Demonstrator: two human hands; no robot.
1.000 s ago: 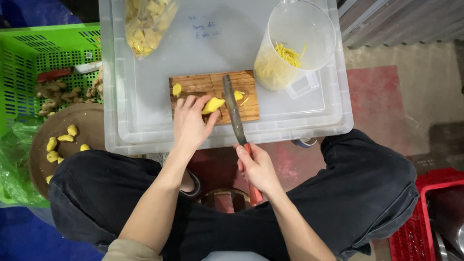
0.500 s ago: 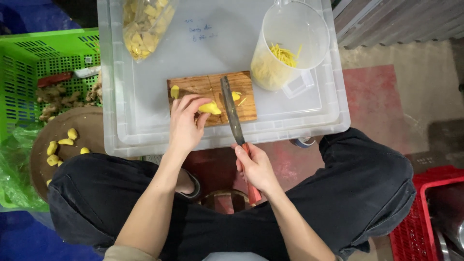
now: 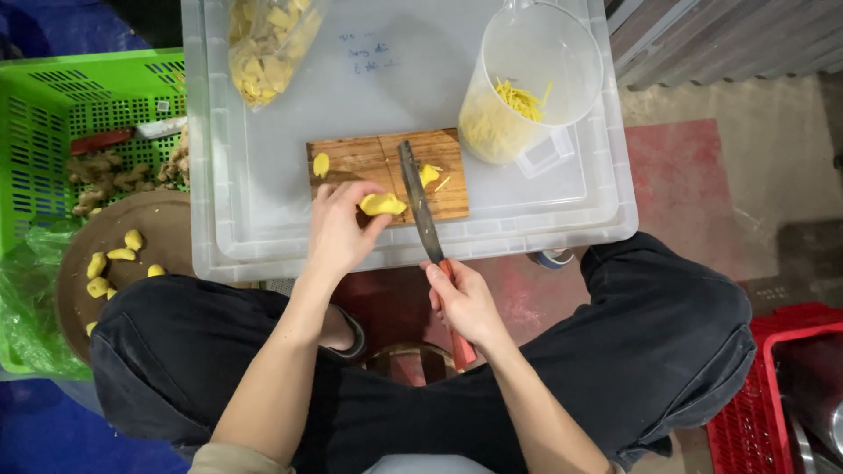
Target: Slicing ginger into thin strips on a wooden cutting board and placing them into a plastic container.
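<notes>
Hands were clamped: left hand [image 3: 338, 230] on peeled ginger [image 3: 383, 204], right hand [image 3: 464, 300] on knife [image 3: 419, 204]; measuring jug [image 3: 527, 83], probably holding ginger shreds, flanked the cutting board [image 3: 369, 158].

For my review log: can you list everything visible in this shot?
Cutting board: one, brown wood, on the box lid.
Box lid: one, clear plastic.
Peeled ginger piece: one, yellow, in left fingers.
Knife: one, red handle, blade over board.
Jug: one, clear, yellow shreds inside.
Bag: one, clear, yellow slices.
Crate: one, green, unpeeled ginger.
Round tray: one, brown, peeled pieces.
Red crate: one, lower right.
Left hand: holds ginger.
Right hand: grips knife.
</notes>
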